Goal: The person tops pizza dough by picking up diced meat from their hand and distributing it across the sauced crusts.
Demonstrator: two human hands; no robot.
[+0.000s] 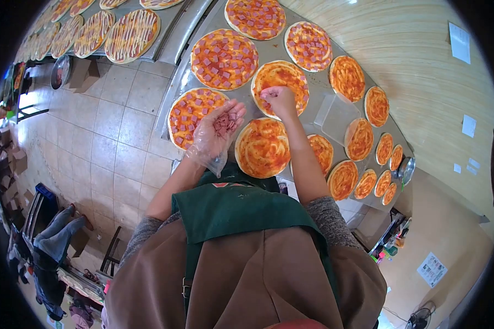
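My left hand, in a loose clear plastic glove, is turned palm up and cups a pile of diced ham. It is just over the edge of a ham-topped pizza. My right hand is closed in a pinch above a sauced pizza, which has a few ham cubes along its right side. Whatever the pinched fingers hold is too small to make out. Nearest my body lies a pizza with only red sauce and yellowish streaks.
Three more ham-topped pizzas lie farther up the metal table. Several sauced pizzas and a clear plastic container are at right, beside a wall. Another table holds striped pizzas. A person is at lower left.
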